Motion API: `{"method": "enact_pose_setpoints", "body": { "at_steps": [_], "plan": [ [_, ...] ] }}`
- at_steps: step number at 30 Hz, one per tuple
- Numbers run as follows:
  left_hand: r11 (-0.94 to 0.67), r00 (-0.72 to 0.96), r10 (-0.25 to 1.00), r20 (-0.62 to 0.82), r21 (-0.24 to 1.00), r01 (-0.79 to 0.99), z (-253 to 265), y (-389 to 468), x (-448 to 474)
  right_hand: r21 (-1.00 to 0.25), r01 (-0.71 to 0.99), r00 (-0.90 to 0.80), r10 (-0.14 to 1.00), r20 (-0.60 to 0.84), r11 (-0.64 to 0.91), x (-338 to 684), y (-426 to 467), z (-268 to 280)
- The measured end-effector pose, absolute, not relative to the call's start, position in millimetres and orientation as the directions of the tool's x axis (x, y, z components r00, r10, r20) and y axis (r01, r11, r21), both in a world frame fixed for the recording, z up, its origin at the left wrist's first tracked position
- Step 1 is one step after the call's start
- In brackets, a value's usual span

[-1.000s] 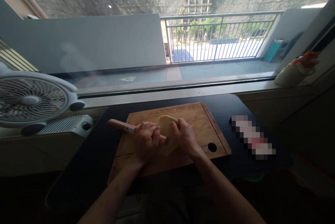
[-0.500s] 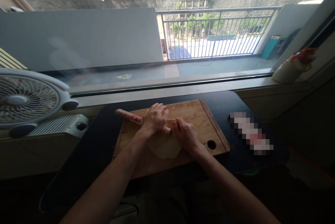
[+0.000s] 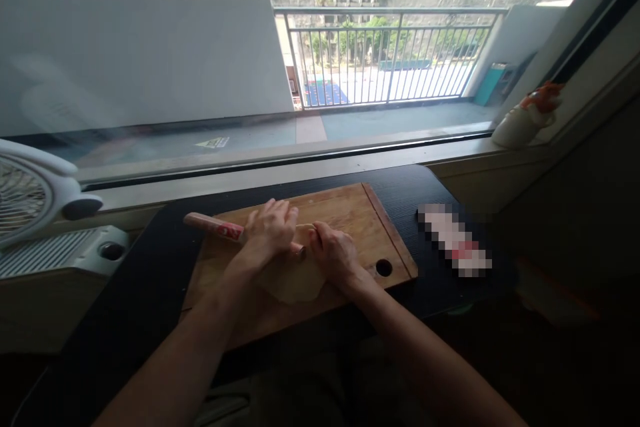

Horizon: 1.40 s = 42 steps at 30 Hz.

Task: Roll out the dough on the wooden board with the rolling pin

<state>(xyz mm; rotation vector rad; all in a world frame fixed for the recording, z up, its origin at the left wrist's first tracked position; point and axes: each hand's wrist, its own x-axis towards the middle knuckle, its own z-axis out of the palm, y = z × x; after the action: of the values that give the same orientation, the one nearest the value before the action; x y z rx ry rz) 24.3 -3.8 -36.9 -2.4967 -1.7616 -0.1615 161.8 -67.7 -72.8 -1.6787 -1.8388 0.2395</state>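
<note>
My left hand [image 3: 270, 228] lies over a rolling pin [image 3: 210, 226], its palm and fingers pressing on the pin's right half. The pin is wood-coloured with a red printed patch, and it slants across a thin, flat sheet of dough [image 3: 293, 280]. One end of the pin shows between my two hands. On the right edge of the dough, my right hand [image 3: 335, 250] is closed, thumb and fingers pinching the rim. Under both arms, part of the dough is hidden. All of this rests on a wooden cutting board [image 3: 340, 204] with a round hole at its right corner.
The board sits on a dark table [image 3: 400, 187] below a window. A pixelated long item [image 3: 455, 240] lies to the right. At left stands a white fan [image 3: 45, 200]. A pale figurine with an orange top [image 3: 525, 120] is on the sill.
My view has turned slightly right, so everything sits further left in the picture. Both hands keep nearly the same places on the rolling pin and the dough.
</note>
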Motion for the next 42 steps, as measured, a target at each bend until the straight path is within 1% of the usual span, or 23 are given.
{"method": "enact_pose_setpoints", "body": {
  "at_steps": [2, 4, 8, 10, 12, 15, 17, 19, 21, 23, 24, 25, 27, 29, 30, 31, 33, 35, 36, 38, 40, 42],
  "plan": [
    [-0.380, 0.378, 0.919, 0.109, -0.002, 0.925, -33, 9, 35, -0.525, 0.833, 0.003, 0.947, 0.322, 0.176, 163, -68, -72],
    [-0.398, 0.394, 0.910, 0.133, 0.007, 0.917, -38, -1, 27, -0.521, 0.834, -0.001, 0.946, 0.326, 0.180, 164, -69, -71],
    [-0.387, 0.365, 0.887, 0.284, 0.021, 0.922, -61, -60, -21, -0.521, 0.833, -0.015, 0.951, 0.310, 0.183, 166, -68, -70],
    [-0.389, 0.359, 0.875, 0.325, 0.029, 0.921, -67, -79, -35, -0.528, 0.829, -0.023, 0.956, 0.292, 0.181, 165, -68, -71],
    [-0.372, 0.334, 0.881, 0.335, 0.055, 0.927, -65, -76, -30, -0.538, 0.824, -0.020, 0.959, 0.284, 0.176, 163, -68, -71],
    [-0.324, 0.269, 0.913, 0.307, 0.143, 0.935, -53, -35, 4, -0.563, 0.812, 0.009, 0.961, 0.275, 0.154, 160, -68, -71],
    [-0.258, 0.183, 0.940, 0.289, 0.248, 0.934, -43, -5, 28, -0.583, 0.800, 0.022, 0.966, 0.258, 0.138, 163, -69, -67],
    [-0.239, 0.146, 0.939, 0.311, 0.283, 0.929, -36, 9, 42, -0.605, 0.787, 0.023, 0.975, 0.220, 0.118, 171, -71, -61],
    [-0.244, 0.128, 0.926, 0.356, 0.303, 0.921, -36, 2, 41, -0.629, 0.770, -0.037, 0.991, 0.132, 0.113, 182, -76, -53],
    [-0.276, 0.110, 0.899, 0.424, 0.354, 0.894, -43, -18, 28, -0.657, 0.743, -0.137, 0.990, 0.038, 0.128, 189, -81, -48],
    [-0.303, 0.104, 0.882, 0.460, 0.383, 0.873, -48, -30, 19, -0.668, 0.732, -0.163, 0.986, 0.020, 0.135, 189, -83, -47],
    [-0.333, 0.104, 0.865, 0.491, 0.407, 0.850, -53, -42, 9, -0.673, 0.727, -0.157, 0.987, 0.027, 0.134, 185, -84, -47],
    [-0.375, 0.116, 0.844, 0.523, 0.423, 0.825, -60, -62, -7, -0.664, 0.741, -0.041, 0.994, 0.101, 0.099, 170, -82, -50],
    [-0.388, 0.153, 0.843, 0.515, 0.386, 0.837, -60, -75, -19, -0.640, 0.766, 0.089, 0.980, 0.180, 0.049, 152, -74, -55],
    [-0.389, 0.177, 0.847, 0.501, 0.357, 0.849, -59, -80, -24, -0.629, 0.776, 0.115, 0.972, 0.205, 0.040, 145, -69, -57],
    [-0.388, 0.202, 0.853, 0.481, 0.326, 0.862, -56, -84, -28, -0.618, 0.785, 0.112, 0.970, 0.218, 0.048, 141, -65, -58],
    [-0.387, 0.251, 0.871, 0.421, 0.276, 0.880, -51, -91, -36, -0.597, 0.796, 0.036, 0.975, 0.221, 0.106, 143, -58, -60],
    [-0.388, 0.274, 0.884, 0.380, 0.266, 0.882, -49, -94, -41, -0.564, 0.805, -0.068, 0.974, 0.217, 0.182, 154, -56, -61],
    [-0.392, 0.277, 0.883, 0.378, 0.272, 0.879, -48, -93, -42, -0.543, 0.815, -0.092, 0.970, 0.224, 0.203, 160, -57, -62],
    [-0.412, 0.278, 0.871, 0.405, 0.293, 0.863, -49, -82, -36, -0.500, 0.844, -0.070, 0.964, 0.257, 0.194, 166, -61, -65],
    [-0.427, 0.280, 0.861, 0.424, 0.307, 0.850, -49, -59, -19, -0.470, 0.871, 0.000, 0.957, 0.290, 0.143, 166, -65, -68],
    [-0.428, 0.292, 0.868, 0.401, 0.309, 0.849, -46, -32, 4, -0.462, 0.880, 0.040, 0.953, 0.301, 0.109, 162, -66, -69]
  ]
}}
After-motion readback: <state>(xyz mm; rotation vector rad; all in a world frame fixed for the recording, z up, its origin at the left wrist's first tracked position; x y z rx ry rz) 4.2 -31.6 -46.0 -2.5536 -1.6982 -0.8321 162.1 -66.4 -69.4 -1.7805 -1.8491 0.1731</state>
